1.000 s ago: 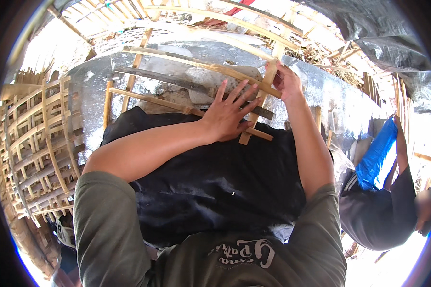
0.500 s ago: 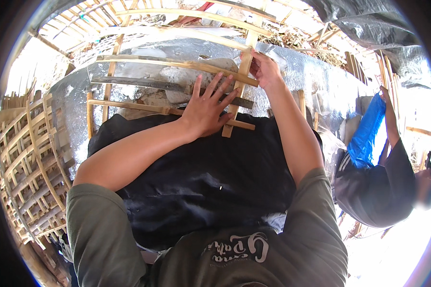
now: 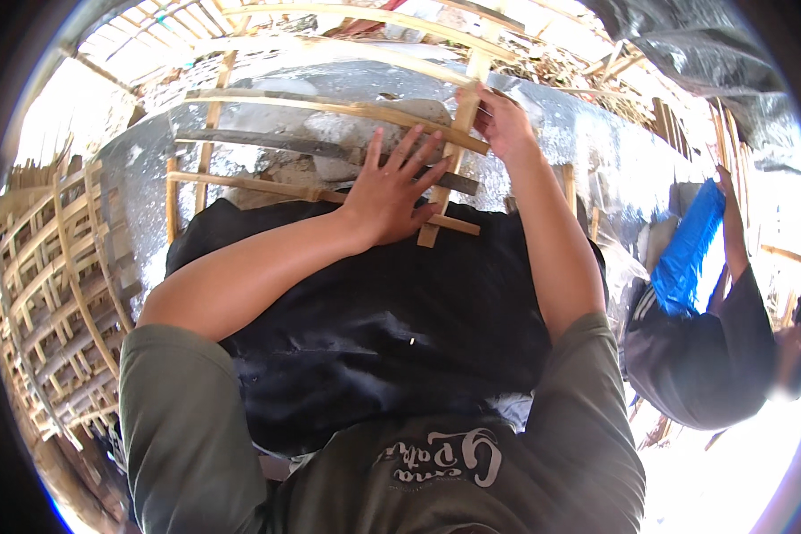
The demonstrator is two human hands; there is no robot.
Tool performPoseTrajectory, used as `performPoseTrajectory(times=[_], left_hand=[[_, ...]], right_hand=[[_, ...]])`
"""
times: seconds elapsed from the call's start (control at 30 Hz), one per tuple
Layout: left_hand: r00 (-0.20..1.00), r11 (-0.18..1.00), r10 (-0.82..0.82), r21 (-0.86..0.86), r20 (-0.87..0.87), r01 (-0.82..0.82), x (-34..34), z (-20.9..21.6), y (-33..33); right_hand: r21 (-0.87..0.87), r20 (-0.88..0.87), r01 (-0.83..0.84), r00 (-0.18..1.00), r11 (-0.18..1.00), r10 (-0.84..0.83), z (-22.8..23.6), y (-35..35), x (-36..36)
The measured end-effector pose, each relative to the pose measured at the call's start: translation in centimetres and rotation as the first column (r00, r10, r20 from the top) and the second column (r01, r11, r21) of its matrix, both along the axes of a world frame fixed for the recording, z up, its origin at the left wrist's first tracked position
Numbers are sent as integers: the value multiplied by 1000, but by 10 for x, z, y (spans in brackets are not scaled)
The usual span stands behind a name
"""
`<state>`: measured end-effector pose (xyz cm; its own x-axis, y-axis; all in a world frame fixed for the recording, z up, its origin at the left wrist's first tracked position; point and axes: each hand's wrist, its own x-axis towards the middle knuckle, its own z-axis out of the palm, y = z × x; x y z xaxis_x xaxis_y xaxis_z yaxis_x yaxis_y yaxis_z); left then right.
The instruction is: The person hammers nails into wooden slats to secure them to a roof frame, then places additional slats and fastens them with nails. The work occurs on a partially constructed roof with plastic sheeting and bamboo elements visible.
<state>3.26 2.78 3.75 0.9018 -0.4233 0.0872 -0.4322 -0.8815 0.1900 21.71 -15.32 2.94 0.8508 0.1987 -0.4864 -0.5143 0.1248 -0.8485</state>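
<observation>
Two bare hands work at a wooden frame that lies beyond the person's lap, at the middle of the scene toward the far side. The left hand is open, palm down, its fingers spread across the slats near the frame's right end. The right hand has its fingers bent around the far part of the right crosspiece, gripping it; I cannot tell whether a small thing is pinched there too. A dark slat runs between paler ones, passing under the left hand's fingers, and a near slat lies close to the black cloth spread over the lap. Farther left, the left crosspiece crosses the slats. Grey stones show through the gaps, and a silvery sheet reaches out to both sides. On the left is a bamboo lattice. On the right, another person in dark clothes holds a blue plastic bag. At the far right hangs a grey plastic cover.
</observation>
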Motion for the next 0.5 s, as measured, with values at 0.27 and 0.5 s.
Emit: performPoseTrajectory(times=[0.27, 0.5], left_hand=[[1000, 1000, 6, 11, -7, -6, -3, 0, 3], [999, 1000, 10, 26, -36, -10, -3, -1, 3]], right_hand=[[7, -24, -48, 999, 999, 48, -3, -1, 3], [-337, 163, 154, 981, 929, -103, 13, 0, -5]])
